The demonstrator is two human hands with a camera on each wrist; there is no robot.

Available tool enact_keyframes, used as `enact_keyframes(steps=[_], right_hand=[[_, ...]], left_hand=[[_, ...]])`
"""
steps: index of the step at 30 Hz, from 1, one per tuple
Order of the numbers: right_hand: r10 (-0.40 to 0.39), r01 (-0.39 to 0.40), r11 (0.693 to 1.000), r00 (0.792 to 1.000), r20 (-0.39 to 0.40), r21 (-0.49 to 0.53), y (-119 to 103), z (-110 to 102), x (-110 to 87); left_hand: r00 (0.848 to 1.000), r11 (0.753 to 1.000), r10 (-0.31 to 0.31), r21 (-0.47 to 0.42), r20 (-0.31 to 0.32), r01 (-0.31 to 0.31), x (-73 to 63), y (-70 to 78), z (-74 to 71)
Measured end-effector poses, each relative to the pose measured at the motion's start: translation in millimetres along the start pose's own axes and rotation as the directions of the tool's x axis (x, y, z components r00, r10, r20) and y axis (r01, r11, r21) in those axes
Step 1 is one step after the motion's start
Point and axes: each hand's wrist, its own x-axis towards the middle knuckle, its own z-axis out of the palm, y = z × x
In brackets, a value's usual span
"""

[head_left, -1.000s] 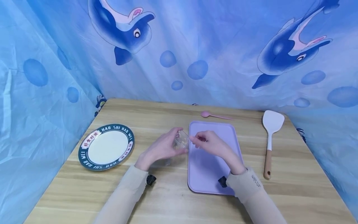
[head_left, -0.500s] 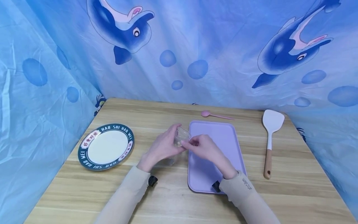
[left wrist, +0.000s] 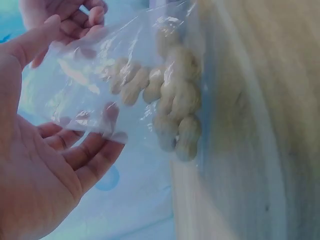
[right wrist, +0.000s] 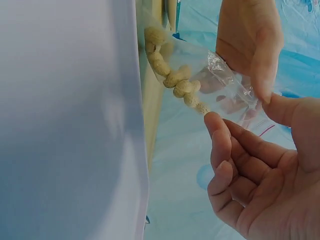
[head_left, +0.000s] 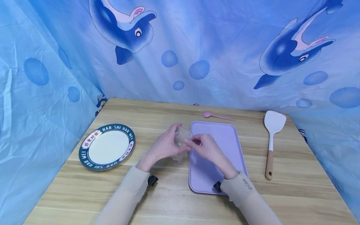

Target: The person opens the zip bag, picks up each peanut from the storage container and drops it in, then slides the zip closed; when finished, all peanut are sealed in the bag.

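A clear plastic bag point(head_left: 182, 135) hangs between both hands, left of the tray, its mouth spread upward. Peanuts in their shells point(left wrist: 181, 95) lie heaped at its bottom, close over the wooden table in the left wrist view. My left hand point(head_left: 165, 144) holds the bag round its upper part, thumb on one side and fingers on the other. My right hand point(head_left: 207, 148) has its thumb and forefinger at the bag's mouth, its other fingers curled in. In the right wrist view, the right thumb point(right wrist: 282, 107) meets the left thumb at the bag's edge.
A purple tray point(head_left: 216, 175) lies under the right forearm. To the left sits a round plate point(head_left: 108, 147) with a dark green rim. Behind the tray is a pink spoon point(head_left: 206, 114); at right, a white spatula point(head_left: 274, 122) with a wooden handle.
My right hand has come left and slightly down, from the bag's far edge to its near edge. The bag's mouth now shows wider, while the left hand stays nearly in place.
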Motion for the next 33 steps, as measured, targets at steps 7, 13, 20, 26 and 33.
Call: enact_keyframes(steps=[7,13,20,26,33], right_hand=[[-0.062,0.063,0.998,0.998,-0.007,0.022,4,-6,1.8],[-0.083,0.082,0.996,0.996,0.021,0.023,5,-11,2.2],[-0.082,0.081,0.996,0.997,0.017,0.047,5,-16,0.8],[-0.123,0.124,0.990,0.992,-0.014,0.070,4,-20,1.0],[-0.152,0.157,0.975,0.987,-0.046,0.156,6,-21,-0.4]], left_hand=[[0.999,0.994,0.024,-0.106,0.048,-0.019,2.4,-3.3,-7.2],[0.997,0.982,0.053,-0.182,0.051,-0.043,3.5,-6.4,-12.7],[0.996,0.964,0.077,-0.258,0.049,-0.061,2.7,-5.7,-18.6],[0.993,0.944,0.112,-0.314,0.023,-0.100,2.8,-5.6,-21.8],[0.993,0.947,0.112,-0.307,0.038,-0.095,2.7,-3.8,-25.3]])
